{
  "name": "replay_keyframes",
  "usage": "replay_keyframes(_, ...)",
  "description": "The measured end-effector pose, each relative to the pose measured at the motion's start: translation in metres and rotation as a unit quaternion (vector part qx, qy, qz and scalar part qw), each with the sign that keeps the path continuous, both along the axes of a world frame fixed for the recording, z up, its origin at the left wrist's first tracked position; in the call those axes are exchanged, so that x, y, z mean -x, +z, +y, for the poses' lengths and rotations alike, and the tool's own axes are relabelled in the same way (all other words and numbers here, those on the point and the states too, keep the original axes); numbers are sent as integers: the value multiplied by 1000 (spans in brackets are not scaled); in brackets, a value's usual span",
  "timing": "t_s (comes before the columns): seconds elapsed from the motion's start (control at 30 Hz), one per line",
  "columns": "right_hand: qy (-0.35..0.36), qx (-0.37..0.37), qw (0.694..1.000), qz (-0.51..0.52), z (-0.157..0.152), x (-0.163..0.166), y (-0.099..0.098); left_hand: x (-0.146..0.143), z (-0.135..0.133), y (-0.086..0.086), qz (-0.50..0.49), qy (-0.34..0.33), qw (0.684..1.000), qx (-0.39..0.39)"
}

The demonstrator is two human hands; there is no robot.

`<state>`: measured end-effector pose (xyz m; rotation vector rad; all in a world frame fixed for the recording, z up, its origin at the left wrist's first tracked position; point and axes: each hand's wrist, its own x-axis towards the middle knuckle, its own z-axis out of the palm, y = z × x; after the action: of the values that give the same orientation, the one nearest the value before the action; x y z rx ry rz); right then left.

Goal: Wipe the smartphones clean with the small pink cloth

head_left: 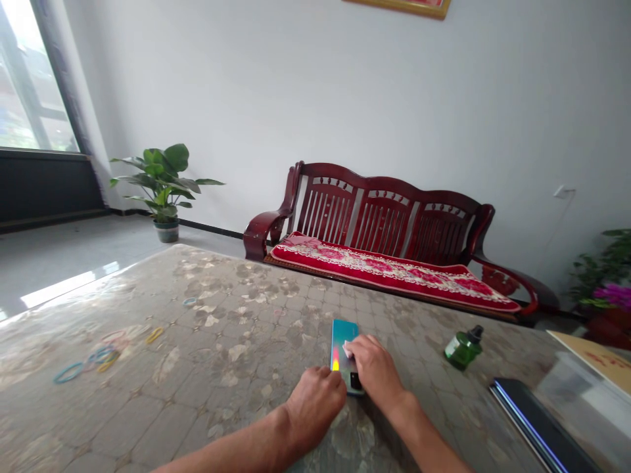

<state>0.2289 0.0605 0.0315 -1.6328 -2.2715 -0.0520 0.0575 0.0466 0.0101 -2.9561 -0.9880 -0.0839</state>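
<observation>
A smartphone (341, 335) lies back side up on the patterned tablecloth, its back shiny teal with a rainbow glint. The dark camera block is at the end nearest me. My left hand (318, 397) is closed with curled fingers at the phone's near left edge, gripping it there; the fingertips are hidden. Over the phone's right side, my right hand (372, 361) pinches a small white piece, like a folded tissue (348, 349), against the back. Part of the phone is covered by both hands.
Right of the hands stands a green bottle (463, 348) with a black cap. Beyond it are a dark flat device (542, 420) and a clear plastic box (586, 394). Coloured bands (101, 357) lie at left on the table. A wooden bench (384, 217) stands behind.
</observation>
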Motion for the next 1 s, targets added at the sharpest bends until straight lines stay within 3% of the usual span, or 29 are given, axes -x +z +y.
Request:
replay_keyframes(0.1,-20,-6,1000,-5,15,4,-2,-1,0,-2,-8,2,1000,-6)
replay_keyframes(0.23,-8,-2,1000,-14,1,10,-2,0,2,3,-19,14,1000,4)
replay_keyframes(0.47,-9,1,1000,11,-24,17,0,7,22,23,-139,149,975,91)
replay_keyframes(0.6,-30,-12,999,30,-24,21,-5,9,41,32,-198,149,963,102)
replay_keyframes(0.7,-32,-21,999,34,-26,22,-9,7,59,35,-174,100,977,76)
replay_keyframes(0.8,-37,-25,998,34,-27,23,-14,0,79,37,-110,-11,994,20)
replay_keyframes(0.9,-38,-31,998,37,-26,22,-18,-12,96,39,-45,-114,992,-12)
replay_keyframes(1.0,-22,-36,998,41,-24,20,-17,-22,107,41,26,-159,986,-38)
